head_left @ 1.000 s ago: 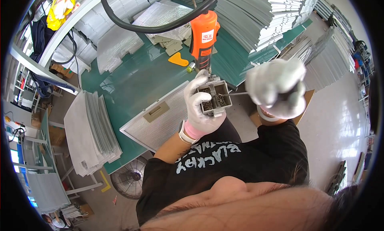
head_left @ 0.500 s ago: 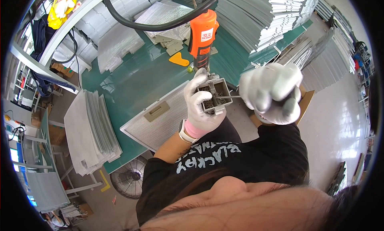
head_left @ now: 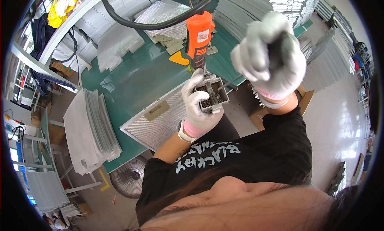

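Note:
My gloved left hand (head_left: 199, 107) grips a small grey box (head_left: 226, 103) with open compartments, which hold many small metal pieces, perhaps rivets or screws. To its right, my gloved right hand (head_left: 272, 57) is raised and blurred, its fingers closed on a thin metal rod (head_left: 232, 82). That rod slants down to the left, its tip over the box's right compartment; its other end is hidden in the glove. Just beyond the box stands an orange and black power tool (head_left: 198, 35), upright under a black cable; its lower end is hidden behind the box and my left fingers.
A framed mesh panel (head_left: 170, 115) lies at the near edge of the green table (head_left: 124, 81). Stacks of silver sheets (head_left: 90, 131) stand at left and far right (head_left: 244, 27). A yellow scraper-like piece (head_left: 179, 58) lies beyond. A floor fan (head_left: 130, 177) is below.
My right hand has moved up and away, and the rod now slants more steeply over the box. The box in my left hand has shifted slightly left, and the orange tool has swayed left.

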The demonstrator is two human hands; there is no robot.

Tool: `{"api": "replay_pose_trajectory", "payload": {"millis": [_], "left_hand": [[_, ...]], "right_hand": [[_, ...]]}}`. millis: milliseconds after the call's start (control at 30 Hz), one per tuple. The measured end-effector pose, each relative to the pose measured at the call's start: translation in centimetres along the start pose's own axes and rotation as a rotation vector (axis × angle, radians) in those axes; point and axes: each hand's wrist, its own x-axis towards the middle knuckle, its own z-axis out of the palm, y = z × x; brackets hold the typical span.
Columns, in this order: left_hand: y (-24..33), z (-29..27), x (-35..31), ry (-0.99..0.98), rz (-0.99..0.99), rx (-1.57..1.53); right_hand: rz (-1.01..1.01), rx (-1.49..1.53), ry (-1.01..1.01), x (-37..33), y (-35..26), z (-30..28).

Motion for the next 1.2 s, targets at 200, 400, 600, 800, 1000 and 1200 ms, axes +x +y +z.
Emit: {"api": "replay_pose_trajectory", "payload": {"millis": [200, 400, 600, 800, 1000, 1200], "left_hand": [[0.0, -0.3, 0.3, -0.019, 0.006, -0.004], [-0.8, -0.8, 0.4, -0.034, -0.12, -0.035], [-1.2, -0.6, 1.6, -0.04, -0.169, -0.16], [-0.8, -0.3, 1.3, -0.011, -0.08, -0.232], [-0.5, 0.0, 2.2, -0.018, -0.082, -0.243], [-0.7, -0.9, 1.5, -0.005, -0.055, -0.077]], "right_hand": [[-0.037, -0.003, 0.002, -2.1, 0.8, 0.2], [-0.029, -0.002, -0.03, -1.3, 0.7, -0.7], [-0.051, -0.177, 0.09, -2.6, 0.0, -0.9], [-0.055, -0.074, 0.074, -3.1, 0.7, -1.8], [-0.155, -0.079, 0.037, -3.5, -0.3, -2.4], [0.207, -1.102, 0.101, -3.2, -1.6, -1.0]]}}
